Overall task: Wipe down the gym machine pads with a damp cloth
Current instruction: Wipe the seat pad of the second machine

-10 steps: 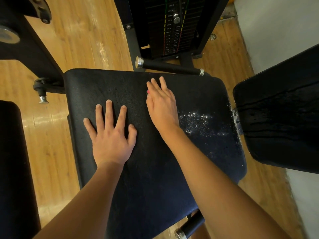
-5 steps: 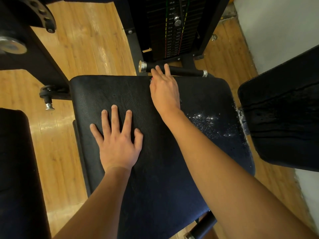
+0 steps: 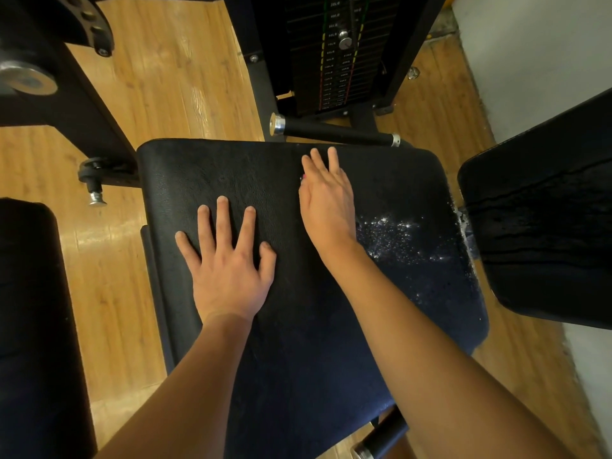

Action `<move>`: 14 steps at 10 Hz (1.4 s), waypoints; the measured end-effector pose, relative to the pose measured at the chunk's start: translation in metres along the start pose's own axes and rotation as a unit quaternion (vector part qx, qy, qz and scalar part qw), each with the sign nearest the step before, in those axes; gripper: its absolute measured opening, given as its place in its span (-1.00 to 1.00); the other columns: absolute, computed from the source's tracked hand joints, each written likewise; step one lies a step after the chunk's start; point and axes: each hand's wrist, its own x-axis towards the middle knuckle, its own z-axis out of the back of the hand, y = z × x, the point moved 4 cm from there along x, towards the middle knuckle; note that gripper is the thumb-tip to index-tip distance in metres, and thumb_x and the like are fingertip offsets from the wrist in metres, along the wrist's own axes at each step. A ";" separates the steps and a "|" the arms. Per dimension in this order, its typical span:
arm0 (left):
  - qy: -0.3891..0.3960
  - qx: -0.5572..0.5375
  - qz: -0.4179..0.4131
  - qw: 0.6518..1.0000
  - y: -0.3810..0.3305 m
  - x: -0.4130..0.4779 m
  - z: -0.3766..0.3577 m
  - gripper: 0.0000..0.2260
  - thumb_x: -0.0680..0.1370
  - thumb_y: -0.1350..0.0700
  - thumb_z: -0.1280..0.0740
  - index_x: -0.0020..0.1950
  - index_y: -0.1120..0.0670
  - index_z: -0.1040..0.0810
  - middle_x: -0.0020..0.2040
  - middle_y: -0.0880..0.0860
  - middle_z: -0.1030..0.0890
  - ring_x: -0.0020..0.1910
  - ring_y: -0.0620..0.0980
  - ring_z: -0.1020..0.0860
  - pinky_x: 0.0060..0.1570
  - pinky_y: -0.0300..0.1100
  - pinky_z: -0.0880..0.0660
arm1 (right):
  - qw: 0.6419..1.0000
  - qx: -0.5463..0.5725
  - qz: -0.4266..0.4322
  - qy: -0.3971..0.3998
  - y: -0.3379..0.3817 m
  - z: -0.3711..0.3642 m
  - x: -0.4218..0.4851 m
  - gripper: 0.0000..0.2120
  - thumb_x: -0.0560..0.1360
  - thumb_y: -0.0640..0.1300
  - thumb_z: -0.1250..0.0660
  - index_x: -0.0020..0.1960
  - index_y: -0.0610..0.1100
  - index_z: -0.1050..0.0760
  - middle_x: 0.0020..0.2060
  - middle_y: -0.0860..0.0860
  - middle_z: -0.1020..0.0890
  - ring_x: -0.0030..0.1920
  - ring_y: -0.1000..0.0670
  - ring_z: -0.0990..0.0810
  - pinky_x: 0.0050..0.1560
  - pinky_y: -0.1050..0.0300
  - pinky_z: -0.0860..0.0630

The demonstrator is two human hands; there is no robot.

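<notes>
The black seat pad (image 3: pixel 205 173) of the gym machine fills the middle of the head view. My left hand (image 3: pixel 228 270) rests flat on its left half with the fingers spread. On the pad's far part, my right hand (image 3: pixel 328 200) presses flat, fingers straight and close together, their tips just short of the far edge. A tiny pink speck (image 3: pixel 302 177) shows at that hand's thumb side; no cloth is otherwise visible. Shiny wet droplets (image 3: pixel 390 233) lie on the pad just right of my right wrist.
A second black pad (image 3: pixel 536 226) with wet streaks stands close on the right, and another dark pad (image 3: pixel 29 309) on the left. Beyond the seat lie a black handle bar (image 3: pixel 334 130) and the weight stack (image 3: pixel 337 61). An adjustment pin (image 3: pixel 94 183) juts out at the left over the wooden floor.
My right hand slid forward over the pad's far edge, then drew back a little onto the pad. My left hand has stayed flat in the same spot.
</notes>
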 end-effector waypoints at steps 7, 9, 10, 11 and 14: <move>0.001 0.002 0.000 1.000 0.000 0.000 -0.001 -0.46 0.65 -0.16 -0.02 0.62 -0.06 -0.26 0.66 0.13 -0.13 0.65 0.21 0.00 0.54 0.38 0.08 | 0.999 0.042 -0.009 -0.014 -0.009 -0.002 -0.035 -0.59 0.71 -0.17 -0.14 0.54 -0.21 -0.36 0.55 -0.13 -0.37 0.64 -0.13 -0.11 0.56 -0.07 -0.18; -0.006 0.001 -0.001 1.000 -0.001 0.000 -0.001 -0.46 0.64 -0.16 -0.03 0.62 -0.05 -0.27 0.66 0.14 -0.15 0.64 0.22 -0.02 0.54 0.38 0.06 | 0.999 0.034 -0.012 -0.016 -0.005 0.000 -0.008 -0.60 0.72 -0.18 -0.12 0.54 -0.21 -0.35 0.55 -0.13 -0.36 0.64 -0.13 -0.08 0.58 -0.05 -0.15; -0.005 0.001 -0.001 1.000 0.000 0.001 -0.001 -0.46 0.65 -0.17 -0.02 0.62 -0.06 -0.26 0.66 0.13 -0.14 0.65 0.21 -0.01 0.54 0.38 0.07 | 0.999 0.023 -0.019 -0.025 -0.004 -0.001 -0.004 -0.59 0.72 -0.18 -0.12 0.54 -0.21 -0.34 0.55 -0.13 -0.37 0.64 -0.14 -0.09 0.57 -0.06 -0.19; -0.005 0.000 -0.001 1.000 0.001 0.001 -0.001 -0.45 0.65 -0.17 -0.03 0.62 -0.06 -0.26 0.66 0.13 -0.13 0.65 0.21 -0.01 0.54 0.38 0.08 | 0.999 0.032 -0.022 -0.029 -0.004 -0.002 -0.016 -0.58 0.72 -0.17 -0.12 0.55 -0.21 -0.33 0.55 -0.13 -0.36 0.64 -0.13 -0.09 0.58 -0.07 -0.19; -0.008 -0.001 -0.001 1.000 0.000 0.000 -0.002 -0.46 0.65 -0.17 -0.01 0.62 -0.06 -0.26 0.66 0.13 -0.13 0.65 0.21 -0.01 0.54 0.37 0.09 | 0.995 0.087 -0.025 -0.032 -0.013 -0.004 -0.069 -0.61 0.70 -0.20 -0.16 0.50 -0.25 -0.40 0.52 -0.15 -0.41 0.63 -0.13 -0.13 0.56 -0.07 -0.16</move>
